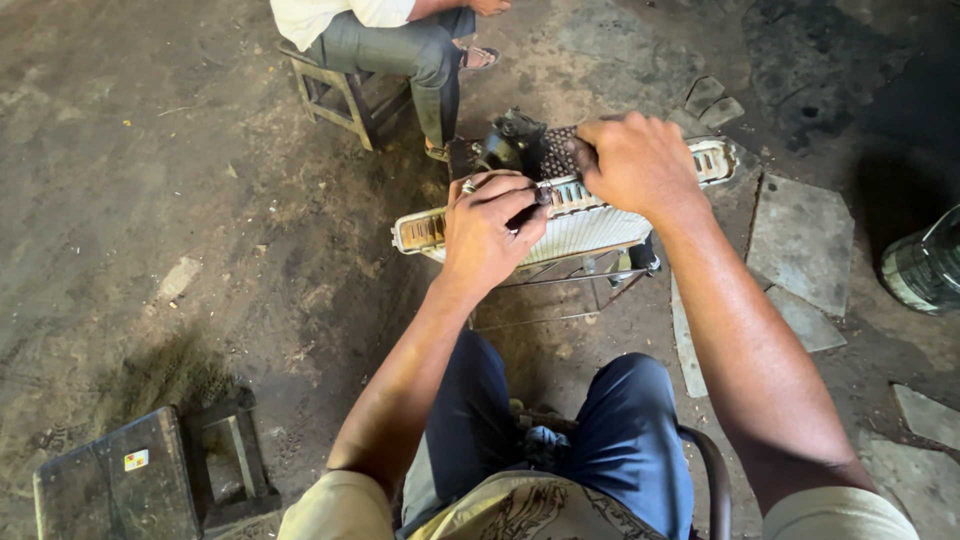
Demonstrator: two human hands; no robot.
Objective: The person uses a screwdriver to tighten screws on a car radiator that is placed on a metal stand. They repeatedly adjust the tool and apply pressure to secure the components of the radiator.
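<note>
A long finned radiator core (pixel 590 228) lies across a wire stand (pixel 580 285) on the dirt floor (pixel 150 200). The left hand (pixel 487 228) pinches a small tool against its edge; the right hand (pixel 635 160) clamps the dark mesh part (pixel 545 150). Another person sits on a stool (pixel 335 95) beyond.

Dirty concrete floor (pixel 150 150) — wooden stool (pixel 345 95), stone slabs (pixel 800 240).

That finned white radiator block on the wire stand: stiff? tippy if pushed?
The radiator looks rigid, a long metal-framed slab, probably not floppy. Its thin fins likely dent easily. It rests on a spindly wire stand and may tip if pushed; the left hand and right hand are both on it.
</note>
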